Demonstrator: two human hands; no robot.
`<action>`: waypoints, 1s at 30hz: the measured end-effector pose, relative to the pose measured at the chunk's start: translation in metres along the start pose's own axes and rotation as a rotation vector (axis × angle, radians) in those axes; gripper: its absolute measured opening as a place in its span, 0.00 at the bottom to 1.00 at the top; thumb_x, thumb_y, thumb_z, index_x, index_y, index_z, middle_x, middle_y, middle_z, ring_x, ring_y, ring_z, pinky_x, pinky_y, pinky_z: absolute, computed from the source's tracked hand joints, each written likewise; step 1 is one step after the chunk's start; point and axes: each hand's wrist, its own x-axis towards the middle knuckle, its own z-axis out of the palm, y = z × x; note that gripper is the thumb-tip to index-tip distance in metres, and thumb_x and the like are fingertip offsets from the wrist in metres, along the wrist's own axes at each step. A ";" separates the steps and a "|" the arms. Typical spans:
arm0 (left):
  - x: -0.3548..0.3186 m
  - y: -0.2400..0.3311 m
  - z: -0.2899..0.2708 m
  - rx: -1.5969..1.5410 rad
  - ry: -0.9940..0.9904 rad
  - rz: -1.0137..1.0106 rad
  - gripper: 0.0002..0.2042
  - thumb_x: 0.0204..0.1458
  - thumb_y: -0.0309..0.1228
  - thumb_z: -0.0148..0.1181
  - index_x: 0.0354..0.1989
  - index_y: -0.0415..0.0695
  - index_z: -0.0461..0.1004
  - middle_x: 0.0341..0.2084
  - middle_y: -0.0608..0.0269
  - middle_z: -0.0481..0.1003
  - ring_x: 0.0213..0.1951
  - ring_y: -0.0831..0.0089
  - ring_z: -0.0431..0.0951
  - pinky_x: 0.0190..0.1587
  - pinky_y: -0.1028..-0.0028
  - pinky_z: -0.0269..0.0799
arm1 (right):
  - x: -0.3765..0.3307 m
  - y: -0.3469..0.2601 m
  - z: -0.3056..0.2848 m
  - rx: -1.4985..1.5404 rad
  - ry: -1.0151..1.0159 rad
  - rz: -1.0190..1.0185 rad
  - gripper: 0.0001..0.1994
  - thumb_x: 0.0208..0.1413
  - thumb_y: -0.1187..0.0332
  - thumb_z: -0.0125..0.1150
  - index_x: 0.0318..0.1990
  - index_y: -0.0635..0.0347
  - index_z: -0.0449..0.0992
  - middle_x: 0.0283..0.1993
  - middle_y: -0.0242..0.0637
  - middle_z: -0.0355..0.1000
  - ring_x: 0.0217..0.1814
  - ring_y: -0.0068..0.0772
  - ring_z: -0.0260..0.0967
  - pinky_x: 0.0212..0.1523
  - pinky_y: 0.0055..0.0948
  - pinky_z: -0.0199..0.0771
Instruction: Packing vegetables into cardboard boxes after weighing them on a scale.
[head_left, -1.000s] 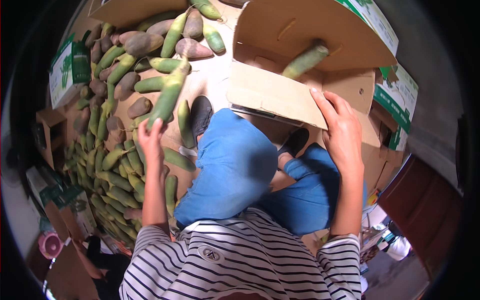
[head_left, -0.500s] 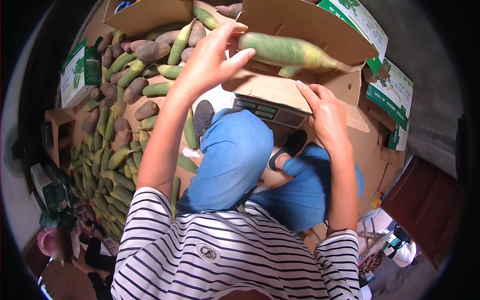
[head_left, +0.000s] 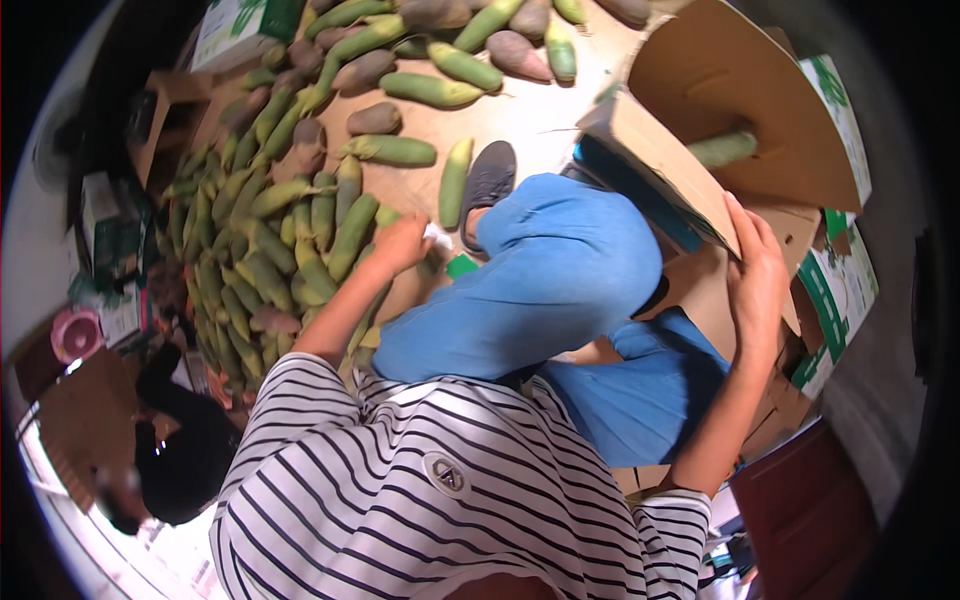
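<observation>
I sit on the floor in blue trousers and a striped shirt. My left hand (head_left: 400, 245) reaches down to the edge of a big pile of long green vegetables (head_left: 280, 250), its fingers curled over one of them; whether it grips is hidden. My right hand (head_left: 755, 280) holds the edge of a tilted brown cardboard box (head_left: 670, 165) beside my right knee. One green vegetable (head_left: 722, 148) lies inside the box.
More green and some purplish-brown vegetables (head_left: 430, 90) lie scattered on the floor ahead, by my grey shoe (head_left: 487, 180). Green-and-white cartons (head_left: 830, 300) stand at right and top left. Another person in black (head_left: 185, 450) crouches at lower left near a pink bowl (head_left: 75, 335).
My left hand had lifted a long green vegetable into the box; it has since come back down to the pile on the floor. My right hand stayed on the box edge.
</observation>
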 end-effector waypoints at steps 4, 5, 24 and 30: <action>-0.057 -0.058 0.046 0.090 -0.280 -0.274 0.16 0.47 0.34 0.60 0.42 0.40 0.67 0.40 0.45 0.70 0.44 0.49 0.73 0.42 0.56 0.71 | 0.005 -0.004 0.007 -0.037 -0.014 0.029 0.35 0.39 0.88 0.51 0.58 0.44 0.69 0.51 0.40 0.70 0.51 0.42 0.69 0.50 0.35 0.69; -0.064 -0.070 0.053 0.081 -0.283 -0.284 0.16 0.47 0.34 0.60 0.42 0.40 0.67 0.40 0.45 0.70 0.44 0.49 0.73 0.42 0.56 0.71 | 0.006 -0.005 0.006 -0.037 -0.022 0.018 0.35 0.39 0.88 0.51 0.58 0.44 0.69 0.51 0.40 0.70 0.51 0.42 0.69 0.50 0.35 0.69; -0.037 -0.123 0.080 -0.947 0.294 -0.697 0.27 0.40 0.38 0.70 0.48 0.38 0.70 0.38 0.56 0.76 0.39 0.62 0.77 0.42 0.68 0.72 | 0.010 -0.008 0.006 -0.032 -0.011 0.008 0.34 0.34 0.86 0.56 0.55 0.48 0.71 0.50 0.40 0.70 0.52 0.43 0.68 0.53 0.35 0.69; -0.006 -0.002 0.003 -1.077 0.516 -0.212 0.25 0.43 0.35 0.69 0.49 0.37 0.69 0.38 0.59 0.75 0.38 0.72 0.75 0.41 0.74 0.71 | 0.004 -0.002 0.005 -0.096 0.028 -0.003 0.33 0.34 0.82 0.60 0.55 0.47 0.71 0.48 0.38 0.71 0.50 0.41 0.68 0.49 0.35 0.70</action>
